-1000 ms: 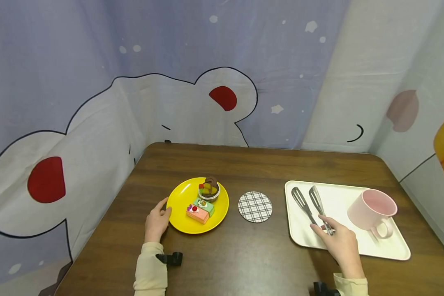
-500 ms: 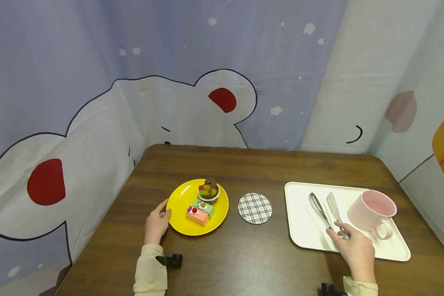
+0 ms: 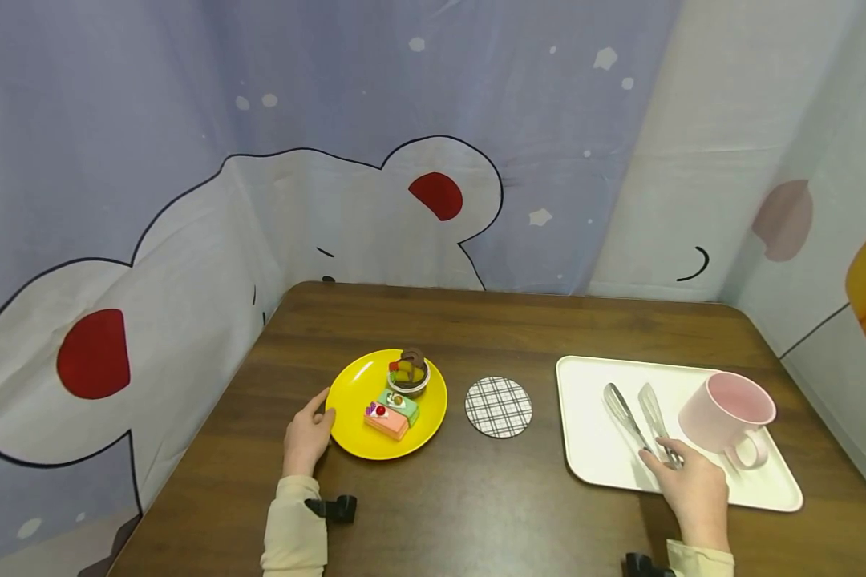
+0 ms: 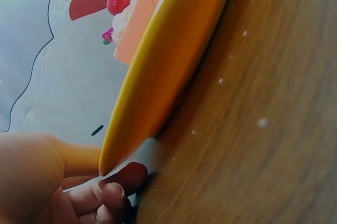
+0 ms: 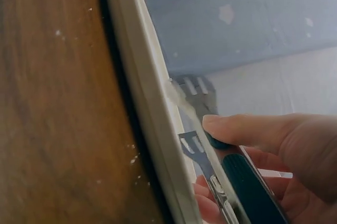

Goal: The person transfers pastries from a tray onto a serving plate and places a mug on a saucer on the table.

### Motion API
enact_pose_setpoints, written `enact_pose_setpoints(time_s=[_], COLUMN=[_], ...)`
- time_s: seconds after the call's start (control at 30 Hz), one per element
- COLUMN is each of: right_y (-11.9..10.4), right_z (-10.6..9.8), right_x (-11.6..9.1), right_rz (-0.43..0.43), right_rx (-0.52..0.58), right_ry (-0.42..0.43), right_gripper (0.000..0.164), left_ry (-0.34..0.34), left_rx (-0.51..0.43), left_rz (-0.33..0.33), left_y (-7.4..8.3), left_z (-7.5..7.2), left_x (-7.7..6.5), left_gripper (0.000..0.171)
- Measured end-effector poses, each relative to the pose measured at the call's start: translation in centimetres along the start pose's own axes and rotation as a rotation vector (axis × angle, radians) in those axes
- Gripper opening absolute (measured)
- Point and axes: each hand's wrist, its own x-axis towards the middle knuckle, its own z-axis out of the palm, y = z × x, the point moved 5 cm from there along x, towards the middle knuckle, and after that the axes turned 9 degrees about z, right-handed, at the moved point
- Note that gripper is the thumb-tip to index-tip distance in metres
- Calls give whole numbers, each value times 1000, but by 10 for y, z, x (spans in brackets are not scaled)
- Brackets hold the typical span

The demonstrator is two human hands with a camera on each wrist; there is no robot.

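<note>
In the head view my left hand pinches the left rim of a yellow plate, thumb above and fingers below, as the left wrist view also shows. On that plate sit a pink cake slice, a green cake slice and a fruit-topped cupcake. My right hand grips metal tongs with dark green grip pads; their two slotted heads stand apart and point away over the white tray. Whether the tongs touch the tray, I cannot tell.
A pink mug stands on the tray's right side, close to my right hand, with its handle toward me. Between plate and tray lies a round checked coaster on the wooden table. A printed curtain hangs behind the table.
My right hand has moved rightward with the tongs, bringing them nearer the mug; over the last half second it hardly moves. My left hand and the plate stay put.
</note>
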Motion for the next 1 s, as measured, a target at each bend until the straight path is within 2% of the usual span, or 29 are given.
enact_pose_setpoints(time_s=[0.13, 0.4, 0.7, 0.77, 0.83, 1.0], right_y=[1, 7, 5, 3, 1, 1], right_z=[1, 7, 7, 4, -2, -22], right_x=[0, 2, 2, 1, 1, 0], right_rz=[5, 66, 32, 10, -15, -58], right_rx=[-5, -36, -20, -2, 37, 250], right_ry=[-3, -81, -100, -78, -22, 203], right_gripper=[37, 37, 34, 33, 31, 24], left_ry=[2, 0, 5, 7, 8, 7], left_rx=[-7, -7, -13, -10, -7, -5], left_rz=[4, -6, -12, -8, -6, -3], left_y=[0, 3, 3, 4, 4, 3], left_z=[0, 1, 1, 1, 0, -1], left_x=[0, -2, -2, -2, -2, -2], left_gripper=[51, 51, 51, 51, 51, 51])
